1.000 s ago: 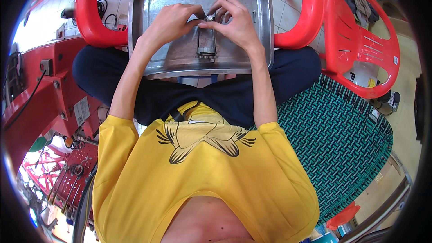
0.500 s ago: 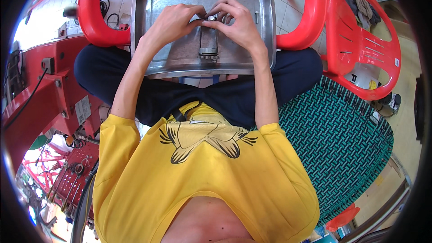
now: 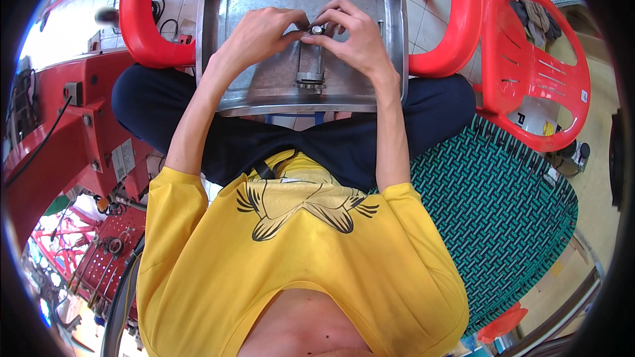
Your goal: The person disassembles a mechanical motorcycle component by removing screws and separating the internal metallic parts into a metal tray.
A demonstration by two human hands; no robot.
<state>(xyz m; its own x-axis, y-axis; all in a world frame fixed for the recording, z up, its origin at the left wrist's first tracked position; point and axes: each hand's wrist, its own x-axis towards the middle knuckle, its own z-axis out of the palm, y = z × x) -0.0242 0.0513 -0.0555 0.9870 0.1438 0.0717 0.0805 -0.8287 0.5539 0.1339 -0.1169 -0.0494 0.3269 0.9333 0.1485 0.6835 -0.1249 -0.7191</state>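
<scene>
A metal mechanical part (image 3: 308, 63) lies lengthwise in a shallow steel tray (image 3: 399, 39). It has a straight body with a toothed or knobbed round end toward me. At its far end, a small fitting with a bright round face (image 3: 317, 30) shows between my fingertips. My left hand (image 3: 271, 32) pinches this end from the left, thumb and fingers curled. From the right, my right hand (image 3: 357, 34) grips the same end, thumb below and index finger bent above. My fingers partly hide the fitting, so its exact kind is unclear.
Red chair arms (image 3: 456, 20) flank the tray, which sits beyond my crossed legs. A small screw or pin (image 3: 380, 25) lies at the tray's right. On the right stand a red plastic chair (image 3: 529, 59) and a green woven seat (image 3: 503, 211); red machinery (image 3: 86, 125) is at left.
The view has shifted slightly, moving the tray a little right and down in the picture. My fingers have adjusted slightly around the fitting, whose round face now shows more plainly.
</scene>
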